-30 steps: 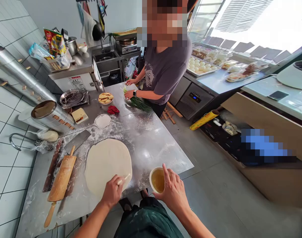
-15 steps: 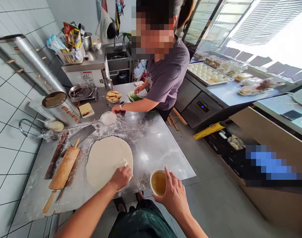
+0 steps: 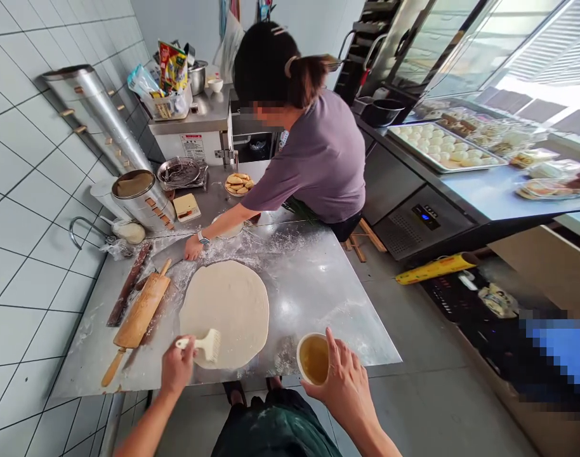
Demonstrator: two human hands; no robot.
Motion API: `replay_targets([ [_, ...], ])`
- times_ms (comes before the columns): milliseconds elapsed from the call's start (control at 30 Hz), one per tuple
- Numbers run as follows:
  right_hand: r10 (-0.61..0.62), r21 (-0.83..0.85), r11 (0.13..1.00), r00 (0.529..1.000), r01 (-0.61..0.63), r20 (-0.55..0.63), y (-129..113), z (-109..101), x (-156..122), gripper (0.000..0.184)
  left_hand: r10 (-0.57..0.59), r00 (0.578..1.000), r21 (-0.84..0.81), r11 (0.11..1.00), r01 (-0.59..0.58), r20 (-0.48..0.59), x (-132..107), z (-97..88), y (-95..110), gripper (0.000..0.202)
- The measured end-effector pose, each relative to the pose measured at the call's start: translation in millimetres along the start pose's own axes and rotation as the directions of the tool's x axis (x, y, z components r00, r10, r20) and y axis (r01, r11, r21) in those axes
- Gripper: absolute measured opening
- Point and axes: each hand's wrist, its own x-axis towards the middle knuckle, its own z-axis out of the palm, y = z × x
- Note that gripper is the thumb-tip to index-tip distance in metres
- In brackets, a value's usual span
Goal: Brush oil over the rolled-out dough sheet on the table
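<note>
No text can be read here. A white label [image 3: 193, 146] with red and dark print sits on the front of the steel cabinet [image 3: 195, 136], but its lines are too small to make out. The colourful packet [image 3: 172, 65] on top of that cabinet carries printing that is blurred. The blue display [image 3: 426, 216] on the counter fridge [image 3: 414, 212] glows, its figures unreadable.
</note>
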Motion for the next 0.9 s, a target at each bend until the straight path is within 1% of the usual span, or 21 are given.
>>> replay_targets([
  [67,-0.002,0.002,1.0,1.0,0.002,0.0,0,0,1,0.123,0.038,0.999,0.064,0.997,-0.038,0.01,49,-10.3,-8,0.036],
  [100,-0.001,-0.002,1.0,1.0,0.001,0.001,1,0,1,0.124,0.071,0.997,0.088,0.993,-0.073,0.028,74,-7.4,-5,0.036],
  [167,-0.001,-0.012,1.0,1.0,0.001,0.005,1,0,1,0.125,0.162,0.981,0.103,0.98,-0.173,0.103,109,13.8,15,0.036],
  [200,0.002,-0.014,1.0,1.0,-0.001,0.008,1,0,0,0.124,0.218,0.963,0.093,0.968,-0.234,0.159,115,29.8,30,0.036],
  [233,0.007,-0.015,1.0,1.0,-0.007,0.011,2,-1,0,0.124,0.281,0.932,0.068,0.951,-0.303,0.228,112,47.4,49,0.034],
  [267,0.013,-0.014,1.0,1.0,-0.013,0.014,2,-1,-1,0.123,0.346,0.888,0.033,0.927,-0.373,0.303,100,64.8,68,0.03],
  [333,0.027,-0.011,1.0,1.0,-0.027,0.015,4,-2,-1,0.122,0.48,0.761,-0.069,0.861,-0.504,0.435,64,93.3,105,0.018],
  [367,0.031,-0.009,0.999,0.999,-0.031,0.015,6,-2,-2,0.121,0.529,0.703,-0.115,0.829,-0.547,0.475,48,102.1,119,0.013],
  [400,0.033,-0.009,0.999,0.999,-0.033,0.015,7,-3,-2,0.121,0.559,0.663,-0.147,0.808,-0.571,0.498,38,106.4,128,0.01],
  [433,0.034,-0.01,0.999,0.999,-0.034,0.014,9,-3,-2,0.12,0.571,0.645,-0.164,0.799,-0.579,0.508,37,106.2,133,0.009],
  [467,0.036,-0.015,0.999,0.999,-0.036,0.012,10,-2,-3,0.119,0.566,0.651,-0.164,0.804,-0.572,0.505,47,101.6,134,0.01],
  [500,0.04,-0.022,0.999,0.999,-0.04,0.01,11,-2,-3,0.119,0.546,0.678,-0.148,0.82,-0.553,0.492,67,93.7,130,0.013],
  [567,0.054,-0.03,0.998,0.999,-0.053,0.003,13,-1,-4,0.119,0.477,0.764,-0.085,0.866,-0.493,0.435,129,73.6,116,0.023],
  [633,0.063,-0.026,0.998,0.998,-0.063,-0.004,13,-1,-6,0.12,0.402,0.849,0.006,0.903,-0.43,0.342,196,59.0,103,0.034],
  [667,0.065,-0.021,0.998,0.998,-0.065,-0.005,13,-1,-7,0.12,0.383,0.874,0.041,0.91,-0.413,0.299,221,57.1,100,0.035],
  [700,0.066,-0.016,0.998,0.998,-0.066,-0.004,13,-2,-7,0.12,0.376,0.886,0.066,0.911,-0.407,0.272,237,59.6,100,0.036],
  [733,0.068,-0.014,0.998,0.998,-0.068,-0.003,12,-2,-7,0.119,0.388,0.882,0.077,0.904,-0.422,0.268,243,66.1,103,0.036],
  [767,0.07,-0.012,0.998,0.998,-0.07,-0.001,12,-2,-7,0.119,0.418,0.862,0.075,0.887,-0.455,0.287,237,76.0,110,0.035],
  [800,0.072,-0.011,0.997,0.997,-0.072,0.0,12,-2,-7,0.119,0.461,0.826,0.059,0.862,-0.504,0.324,222,87.8,118,0.033],
  [833,0.074,-0.009,0.997,0.997,-0.074,0.0,12,-2,-7,0.119,0.515,0.771,0.03,0.824,-0.565,0.374,200,100.2,128,0.032],
  [900,0.074,0.002,0.997,0.997,-0.074,-0.008,12,-3,-5,0.12,0.617,0.641,-0.041,0.734,-0.678,0.457,140,119.9,143,0.025],
])
